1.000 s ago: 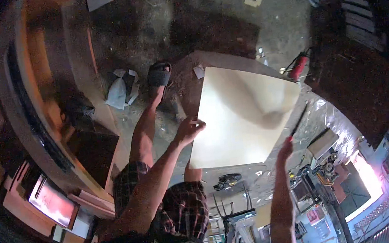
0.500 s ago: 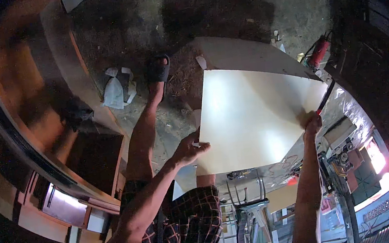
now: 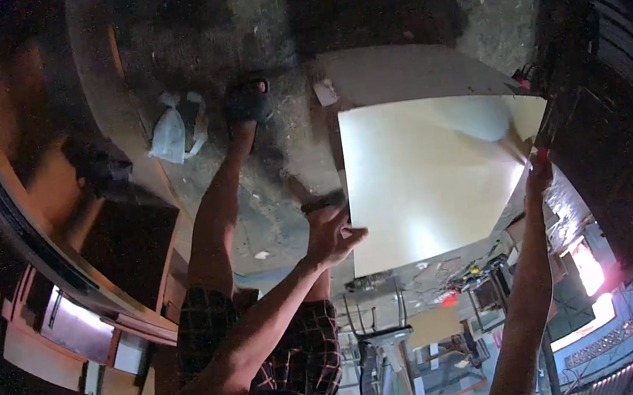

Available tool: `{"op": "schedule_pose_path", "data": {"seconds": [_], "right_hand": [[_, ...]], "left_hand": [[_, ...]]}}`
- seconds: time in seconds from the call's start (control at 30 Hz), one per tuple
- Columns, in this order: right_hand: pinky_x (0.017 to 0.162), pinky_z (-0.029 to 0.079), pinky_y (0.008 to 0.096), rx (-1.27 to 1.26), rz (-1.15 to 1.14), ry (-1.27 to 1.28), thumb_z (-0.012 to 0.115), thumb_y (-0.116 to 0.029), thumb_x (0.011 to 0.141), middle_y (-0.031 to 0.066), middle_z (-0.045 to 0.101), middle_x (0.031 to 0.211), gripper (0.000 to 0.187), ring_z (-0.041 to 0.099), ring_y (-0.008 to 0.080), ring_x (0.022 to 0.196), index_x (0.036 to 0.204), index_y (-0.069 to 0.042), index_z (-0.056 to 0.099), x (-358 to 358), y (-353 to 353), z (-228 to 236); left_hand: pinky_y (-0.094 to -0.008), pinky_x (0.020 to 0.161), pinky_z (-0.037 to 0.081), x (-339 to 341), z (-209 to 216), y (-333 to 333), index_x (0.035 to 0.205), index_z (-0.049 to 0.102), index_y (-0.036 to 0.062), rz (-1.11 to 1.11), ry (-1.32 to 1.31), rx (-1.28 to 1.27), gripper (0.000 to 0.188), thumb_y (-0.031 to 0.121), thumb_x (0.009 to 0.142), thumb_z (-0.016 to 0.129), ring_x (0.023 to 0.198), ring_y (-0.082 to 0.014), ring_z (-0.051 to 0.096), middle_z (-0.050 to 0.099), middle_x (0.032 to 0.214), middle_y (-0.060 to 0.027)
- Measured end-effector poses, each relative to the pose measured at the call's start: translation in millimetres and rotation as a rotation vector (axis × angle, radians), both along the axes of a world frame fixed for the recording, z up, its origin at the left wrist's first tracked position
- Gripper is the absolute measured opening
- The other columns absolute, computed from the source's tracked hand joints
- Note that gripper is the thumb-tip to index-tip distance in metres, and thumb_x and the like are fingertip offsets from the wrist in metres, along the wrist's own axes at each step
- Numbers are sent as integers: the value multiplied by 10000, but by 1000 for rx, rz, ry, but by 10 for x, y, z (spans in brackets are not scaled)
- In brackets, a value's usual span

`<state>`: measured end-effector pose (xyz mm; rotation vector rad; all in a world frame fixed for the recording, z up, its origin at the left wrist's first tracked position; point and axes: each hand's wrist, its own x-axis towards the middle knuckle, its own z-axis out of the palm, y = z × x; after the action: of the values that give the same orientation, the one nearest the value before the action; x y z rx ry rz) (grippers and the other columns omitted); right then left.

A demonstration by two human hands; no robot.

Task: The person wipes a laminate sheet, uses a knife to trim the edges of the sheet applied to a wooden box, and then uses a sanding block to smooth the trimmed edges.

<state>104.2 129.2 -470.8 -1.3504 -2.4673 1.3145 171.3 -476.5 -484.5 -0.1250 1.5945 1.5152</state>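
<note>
A large glossy cream sheet (image 3: pixel 423 177) is held up in front of me, its lower right corner cut at a slant. My left hand (image 3: pixel 333 236) pinches its left edge, the thumb lying on the glossy face. On the opposite edge my right hand (image 3: pixel 538 172) is closed at the sheet's border. A small red part (image 3: pixel 543 154) shows at the top of that fist; the rest of it is lost in shadow, and its kind does not show. Behind the sheet's top edge lies a duller grey-brown panel (image 3: pixel 396 71).
A brown wooden cabinet (image 3: pixel 126 242) with open compartments stands at left. On the dirty floor lie a white plastic bag (image 3: pixel 167 132) and scraps. My sandalled foot (image 3: pixel 247 102) is beyond the left hand. A dark-framed chair (image 3: pixel 383 334) and cluttered shelving are at lower right.
The sheet and both hands have shifted to the right in view, the right hand also upward. Surroundings have shifted left. The red tool on the floor at right is now mostly hidden.
</note>
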Motion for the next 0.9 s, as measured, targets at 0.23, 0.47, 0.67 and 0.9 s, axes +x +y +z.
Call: {"op": "schedule_pose_path", "data": {"seconds": [0.23,0.47,0.67,0.9], "right_hand": [[617,479,222,109,133,-94,573,-269,1006,63,638,929,430,581,75,733,1373,-53,517,-511,-2150,1040],[707,524,283,31,686,-310,521,-61,976,148,697,1040,448,635,182,760,1422,-28,500,-901,-4357,1539],[582,449,283,3,700,-486,494,-53,962,98,608,819,471,546,123,665,1431,-24,485,-1138,-4740,1597],[602,469,307,31,741,-469,489,-42,955,161,647,894,461,566,158,673,1414,0,495,-1233,-4893,1675]], "left_hand": [[-393,1014,498,-746,92,-350,1382,503,56,91,-64,-42,544,222,906,707,1185,-244,591,582,1302,-163],[-399,951,543,-2479,-177,-443,1478,366,17,545,-74,197,650,324,971,630,1128,-271,636,529,1388,-223],[-352,811,601,-2932,-288,-157,1422,433,-6,504,-158,270,603,340,969,629,972,-228,694,631,1223,-186],[-349,758,630,-2770,-374,-77,1249,552,23,675,-344,556,423,291,944,670,871,-195,707,657,1073,-127]]}}
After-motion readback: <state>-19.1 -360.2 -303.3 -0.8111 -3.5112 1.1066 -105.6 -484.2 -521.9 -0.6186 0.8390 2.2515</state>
